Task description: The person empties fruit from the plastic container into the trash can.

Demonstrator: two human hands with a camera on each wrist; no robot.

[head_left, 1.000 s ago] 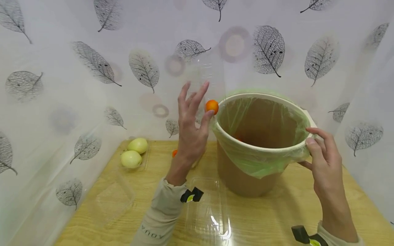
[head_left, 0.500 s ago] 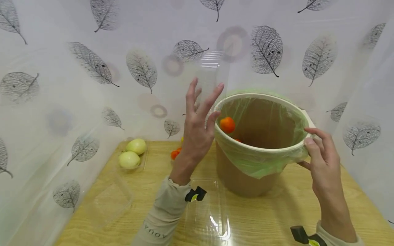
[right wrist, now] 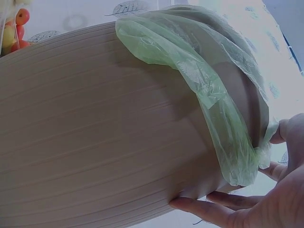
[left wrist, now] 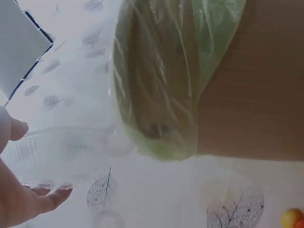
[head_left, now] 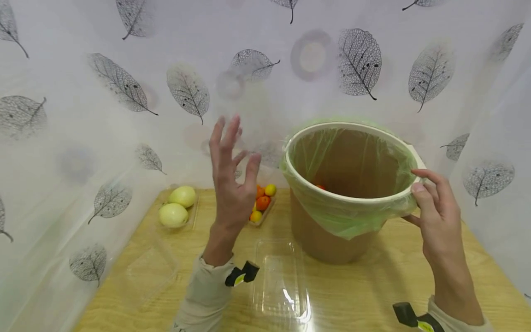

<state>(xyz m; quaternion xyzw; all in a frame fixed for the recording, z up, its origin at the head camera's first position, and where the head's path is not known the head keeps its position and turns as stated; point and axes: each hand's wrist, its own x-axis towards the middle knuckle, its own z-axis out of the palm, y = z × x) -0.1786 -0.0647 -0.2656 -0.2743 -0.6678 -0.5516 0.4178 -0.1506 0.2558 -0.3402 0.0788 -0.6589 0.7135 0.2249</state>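
My left hand [head_left: 232, 189] is raised left of the bin, its thumb and fingers around a clear plastic container [left wrist: 66, 154]. The container is faint and blurred in the head view. A brown bin [head_left: 332, 237] stands upright, lined with a pale green plastic bag [head_left: 346, 223] folded over its cream rim [head_left: 361, 199]. My right hand [head_left: 441, 214] pinches the rim and bag at the right side, with fingertips against the outer wall in the right wrist view. Down inside the bin, a bit of a red-orange round fruit [head_left: 320, 186] shows; the rest is hidden.
Behind my left wrist sits a tray of small orange and yellow fruits [head_left: 263, 203]. Two pale green round fruits [head_left: 173, 215] lie in a clear tray at the back left. Empty clear containers [head_left: 280, 281] rest on the wooden table [head_left: 348, 295]. A leaf-print curtain [head_left: 182, 41] surrounds it.
The orange fruit beside my left hand dropped past the rim into the bin. My left hand then moved left, away from the bin, still with the container. My right hand stayed on the rim.
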